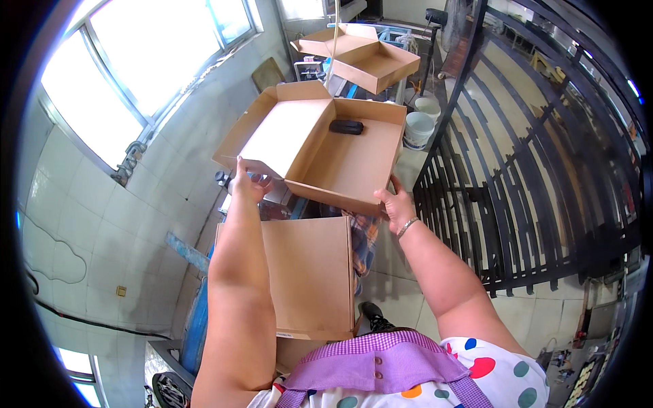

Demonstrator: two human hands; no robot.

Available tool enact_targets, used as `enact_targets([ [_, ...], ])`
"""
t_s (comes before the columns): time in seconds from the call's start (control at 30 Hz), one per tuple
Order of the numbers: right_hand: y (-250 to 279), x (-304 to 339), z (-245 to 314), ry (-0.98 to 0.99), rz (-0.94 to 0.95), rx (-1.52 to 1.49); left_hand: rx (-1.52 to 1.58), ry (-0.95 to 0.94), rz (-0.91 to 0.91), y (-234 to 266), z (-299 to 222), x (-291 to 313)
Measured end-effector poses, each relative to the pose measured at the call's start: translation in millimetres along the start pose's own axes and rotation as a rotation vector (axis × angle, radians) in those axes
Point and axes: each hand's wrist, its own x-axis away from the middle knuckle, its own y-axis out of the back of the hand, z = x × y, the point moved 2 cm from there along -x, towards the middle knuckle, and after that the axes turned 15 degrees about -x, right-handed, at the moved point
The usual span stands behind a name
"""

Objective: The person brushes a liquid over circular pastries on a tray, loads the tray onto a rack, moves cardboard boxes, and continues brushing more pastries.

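Flat cardboard sheet below hands; black railing right; buckets beyond.

Both arms are bare, with no sleeves on them. The right hand, near the middle of the picture, has a thin silver bracelet around its wrist. The left hand, at about 10 o'clock from the middle, wears no ring or band that can be seen. Down at 6 o'clock is a white top with big dots in red, blue, green and orange. Over it sits a purple checked bib with two small buttons.
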Motion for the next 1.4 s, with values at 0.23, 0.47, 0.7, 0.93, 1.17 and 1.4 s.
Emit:
enact_targets([
  [0.23,-2,7,5,-0.104,-0.004,-0.043,0.022,-0.157,-0.077,-24,-16,8],
  [0.47,-10,11,8,-0.132,-0.048,-0.056,-0.301,-0.846,0.152,-64,16,108],
  [0.7,-9,14,15,-0.164,0.059,0.036,-1.128,-1.080,-0.109,-62,43,133],
  [0.93,-12,10,33,-0.155,0.049,0.407,-0.701,-1.024,-0.048,-82,25,112],
  [1.17,-14,6,24,-0.129,0.136,0.326,-0.444,-0.565,-0.128,-59,-4,118],
  [1.4,-23,16,31,0.081,0.235,0.287,-0.173,-0.504,-0.085,-26,1,142],
])
